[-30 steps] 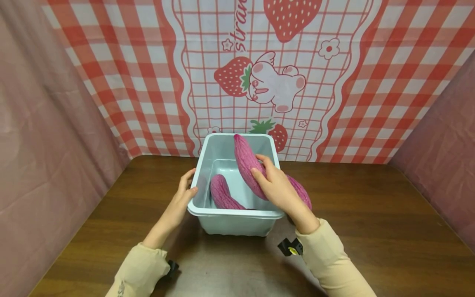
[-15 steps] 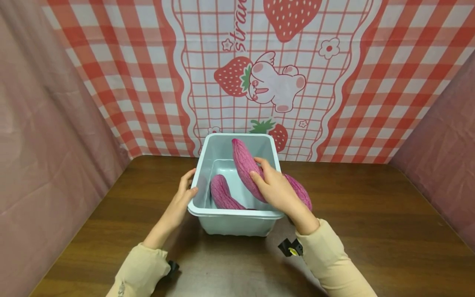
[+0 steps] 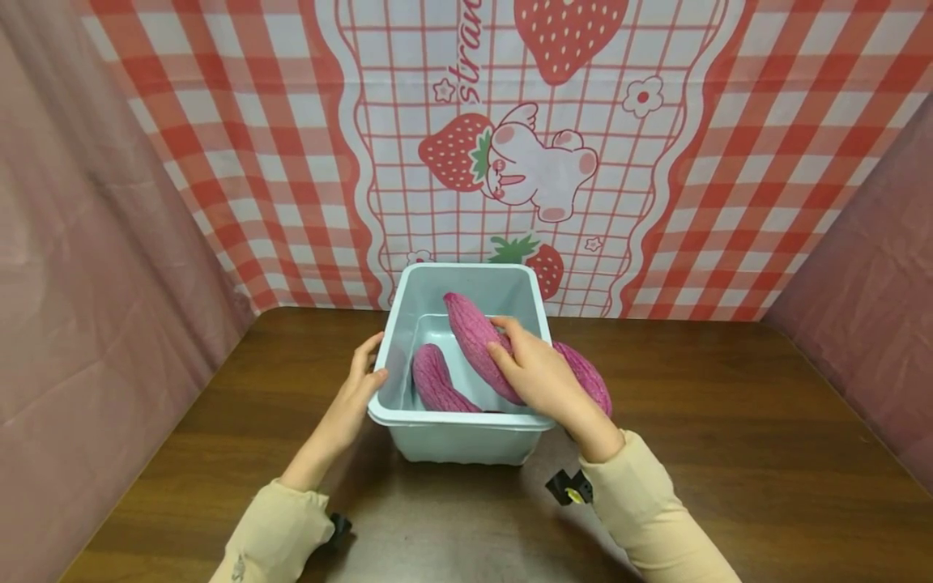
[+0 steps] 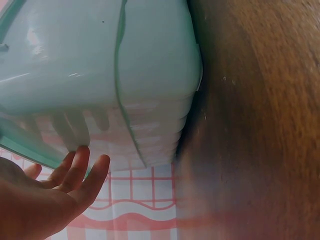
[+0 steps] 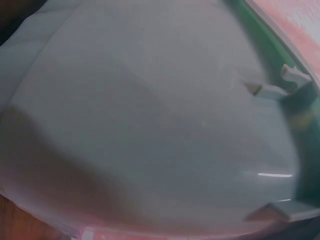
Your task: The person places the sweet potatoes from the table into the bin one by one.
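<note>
In the head view my right hand (image 3: 539, 371) grips a long, wrinkled, pink-purple gourd-like vegetable (image 3: 474, 336), its exact kind unclear. It is held slantwise inside the opening of a pale blue-green plastic tub (image 3: 466, 441). On the tub's floor, towards the left, lies a similar curved vegetable (image 3: 437, 380), partly hidden by the front rim. Another purple one (image 3: 586, 379) shows to the right of the tub, mostly behind my right hand. My left hand (image 3: 353, 397) rests against the tub's left side; the left wrist view shows its fingers (image 4: 92, 182) extended at the outer wall.
The tub stands on a dark brown wooden table (image 3: 729, 453). Behind it hangs a red-and-white checked strawberry cloth (image 3: 547, 170), with a pink curtain (image 3: 109, 267) on the left. In the right wrist view the tub's outer wall (image 5: 165, 115) fills most of the picture.
My right hand has moved slightly left and down, lowering the held vegetable further into the tub. The left hand, the tub and the other vegetables stay where they were.
</note>
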Tool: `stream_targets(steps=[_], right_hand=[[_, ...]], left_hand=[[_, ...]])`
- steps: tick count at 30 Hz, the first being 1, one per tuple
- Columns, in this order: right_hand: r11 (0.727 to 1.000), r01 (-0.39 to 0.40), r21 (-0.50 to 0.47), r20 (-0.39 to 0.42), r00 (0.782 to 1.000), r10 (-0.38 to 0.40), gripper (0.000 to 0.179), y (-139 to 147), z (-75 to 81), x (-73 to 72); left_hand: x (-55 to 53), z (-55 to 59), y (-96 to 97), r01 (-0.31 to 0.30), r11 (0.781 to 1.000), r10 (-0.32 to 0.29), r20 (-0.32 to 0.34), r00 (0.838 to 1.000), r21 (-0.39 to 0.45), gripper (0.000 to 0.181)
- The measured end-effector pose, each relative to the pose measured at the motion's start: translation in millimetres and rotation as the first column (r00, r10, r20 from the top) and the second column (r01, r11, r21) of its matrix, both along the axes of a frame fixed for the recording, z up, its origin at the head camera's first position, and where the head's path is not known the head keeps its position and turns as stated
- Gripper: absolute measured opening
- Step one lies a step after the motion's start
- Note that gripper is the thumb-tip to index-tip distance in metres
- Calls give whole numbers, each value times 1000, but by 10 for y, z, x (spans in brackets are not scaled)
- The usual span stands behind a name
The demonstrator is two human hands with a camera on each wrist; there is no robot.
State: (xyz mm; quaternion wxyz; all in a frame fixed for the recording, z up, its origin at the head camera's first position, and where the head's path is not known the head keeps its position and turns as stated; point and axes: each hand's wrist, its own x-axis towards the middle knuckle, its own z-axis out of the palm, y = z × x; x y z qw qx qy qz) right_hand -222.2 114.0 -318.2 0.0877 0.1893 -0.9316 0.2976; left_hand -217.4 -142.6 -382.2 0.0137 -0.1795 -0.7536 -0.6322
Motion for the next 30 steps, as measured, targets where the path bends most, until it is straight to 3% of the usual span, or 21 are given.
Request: stream_targets(steps=[7,20,30], right_hand=[[993,9,121,-5,1000,-8,45,-38,-12,-13],[967,-8,255,-9,1000,10,42,-59,-23,-6],[960,-14,279,-30,999,23,34,-62,-37,-4]], left_hand=[[9,-6,1,1,1000,-1,2,1000,-1,55],[7,4,6,4,1000,-4,-9,1000,-5,54],[4,-3,3,4,1000,-4,-7,1000,-1,54]])
